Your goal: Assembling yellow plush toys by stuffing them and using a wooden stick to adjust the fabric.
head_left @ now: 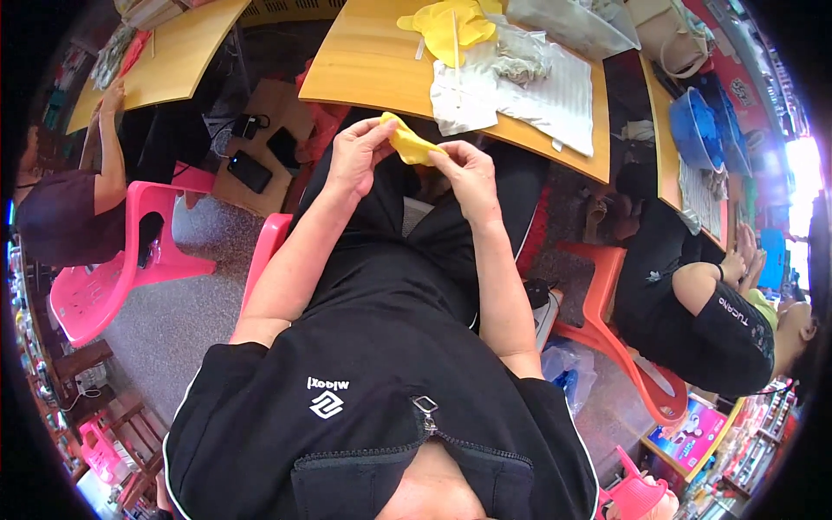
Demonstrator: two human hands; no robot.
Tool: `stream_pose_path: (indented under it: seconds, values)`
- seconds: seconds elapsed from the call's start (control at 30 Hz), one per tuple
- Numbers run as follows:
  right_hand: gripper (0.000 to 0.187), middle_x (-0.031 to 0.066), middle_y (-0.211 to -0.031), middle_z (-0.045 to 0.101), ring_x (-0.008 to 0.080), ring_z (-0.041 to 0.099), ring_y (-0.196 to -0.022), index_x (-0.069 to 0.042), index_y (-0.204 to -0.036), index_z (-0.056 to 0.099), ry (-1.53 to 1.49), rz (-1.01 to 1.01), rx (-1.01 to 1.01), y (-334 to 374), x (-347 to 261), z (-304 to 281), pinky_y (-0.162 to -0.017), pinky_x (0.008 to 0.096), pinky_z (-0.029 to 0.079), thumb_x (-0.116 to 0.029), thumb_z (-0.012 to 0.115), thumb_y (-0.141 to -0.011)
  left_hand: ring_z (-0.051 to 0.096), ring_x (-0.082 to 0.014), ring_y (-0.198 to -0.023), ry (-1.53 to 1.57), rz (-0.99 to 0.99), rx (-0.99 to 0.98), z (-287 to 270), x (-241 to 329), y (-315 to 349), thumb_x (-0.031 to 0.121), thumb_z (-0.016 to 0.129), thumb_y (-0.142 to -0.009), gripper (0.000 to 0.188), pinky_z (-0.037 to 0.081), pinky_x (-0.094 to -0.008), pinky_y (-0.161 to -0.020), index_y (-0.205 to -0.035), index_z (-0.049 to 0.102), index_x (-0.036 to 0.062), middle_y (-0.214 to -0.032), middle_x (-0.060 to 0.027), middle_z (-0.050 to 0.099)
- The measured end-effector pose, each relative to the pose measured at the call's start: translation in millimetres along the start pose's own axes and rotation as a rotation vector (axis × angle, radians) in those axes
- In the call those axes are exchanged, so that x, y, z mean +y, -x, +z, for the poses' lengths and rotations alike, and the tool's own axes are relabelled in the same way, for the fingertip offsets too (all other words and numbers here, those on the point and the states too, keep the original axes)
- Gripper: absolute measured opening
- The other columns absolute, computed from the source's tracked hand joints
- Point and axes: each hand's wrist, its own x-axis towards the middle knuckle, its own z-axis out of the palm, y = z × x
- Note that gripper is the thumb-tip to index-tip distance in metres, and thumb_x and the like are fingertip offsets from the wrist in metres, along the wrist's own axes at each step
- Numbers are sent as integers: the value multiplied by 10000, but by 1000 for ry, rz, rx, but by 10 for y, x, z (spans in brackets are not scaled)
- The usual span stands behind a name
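A small piece of yellow fabric [409, 144] is stretched between my two hands, above my lap and just off the near edge of the wooden table [360, 65]. My left hand [355, 160] pinches its left end between thumb and fingers. At the other end, my right hand [472, 180] grips the fabric the same way. Farther back on the table lies a pile of similar yellow fabric pieces [464, 28]. White ribbed cloth [555, 108] covers the table's right part, with a clear plastic bag [524, 59] on top.
A translucent bin [576, 24] stands at the table's back. Co-workers sit to my left [65, 212] and right [693, 325], beside a pink chair [130, 269] and an orange chair [602, 321]. Blue baskets [696, 130] rest on the right table. A phone [250, 172] lies on cardboard at left.
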Motion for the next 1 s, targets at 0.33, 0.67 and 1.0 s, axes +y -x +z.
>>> stream_pose_path:
  seconds: [0.33, 0.67, 1.0]
  values:
    - [144, -7, -755, 606, 63, 545, -599, -39, -960, 627, -498, 165, -60, -53, 66, -37, -551, 184, 445, -98, 691, -845, 648, -134, -872, 62, -141, -180, 68, 65, 102, 130, 655, -875, 281, 546, -285, -767, -1125, 581, 25, -1002, -61, 652]
    - [131, -8, -781, 615, 50, 515, -609, -38, -933, 627, -441, 194, -35, 11, 128, 91, -558, 174, 415, -126, 685, -856, 614, -90, -792, -70, 29, -196, -104, -7, 92, 25, 642, -848, 88, 548, -248, -713, -904, 580, 52, -881, -9, 617]
    - [93, -13, -789, 611, 48, 545, -622, -45, -933, 618, -326, 84, -30, 67, 65, 228, -586, 179, 450, -106, 659, -876, 543, -40, -654, -117, 232, -135, -45, -115, 73, -15, 543, -863, 111, 535, -216, -608, -901, 461, 50, -783, 3, 537]
